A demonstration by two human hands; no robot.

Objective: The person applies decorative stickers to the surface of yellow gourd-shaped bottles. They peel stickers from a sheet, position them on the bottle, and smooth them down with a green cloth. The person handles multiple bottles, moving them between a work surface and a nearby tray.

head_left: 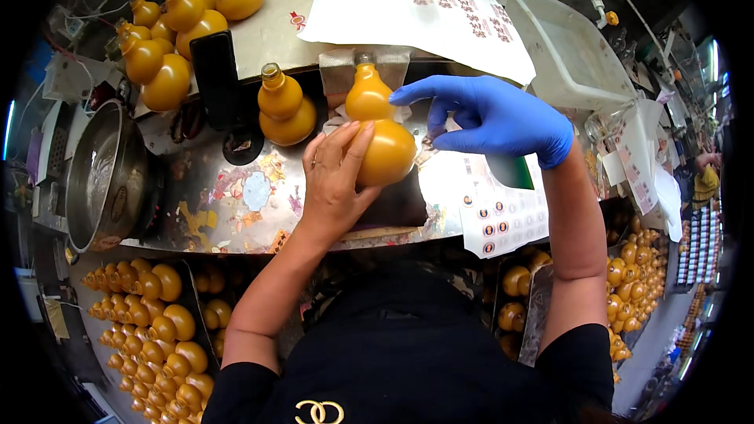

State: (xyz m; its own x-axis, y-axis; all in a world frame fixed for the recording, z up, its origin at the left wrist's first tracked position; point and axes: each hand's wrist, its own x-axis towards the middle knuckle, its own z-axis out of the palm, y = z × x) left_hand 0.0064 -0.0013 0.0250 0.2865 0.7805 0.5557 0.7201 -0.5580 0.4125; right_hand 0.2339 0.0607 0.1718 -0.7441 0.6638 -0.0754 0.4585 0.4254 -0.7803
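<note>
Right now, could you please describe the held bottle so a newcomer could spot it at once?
On the metal worktable, look between the bare left hand and blue-gloved right hand. The mustard-yellow gourd-shaped bottle there points its neck away from the wearer. Unlike the untouched bottle to its left, it is held.

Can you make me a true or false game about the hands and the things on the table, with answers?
1. The right hand wears a blue glove. True.
2. The left hand wears one too. False: it is bare.
3. The left hand holds a gourd-shaped bottle. True.
4. The metal bowl is right of both hands. False: it is on their left.
5. Another bottle stands left of the held one. True.
</note>
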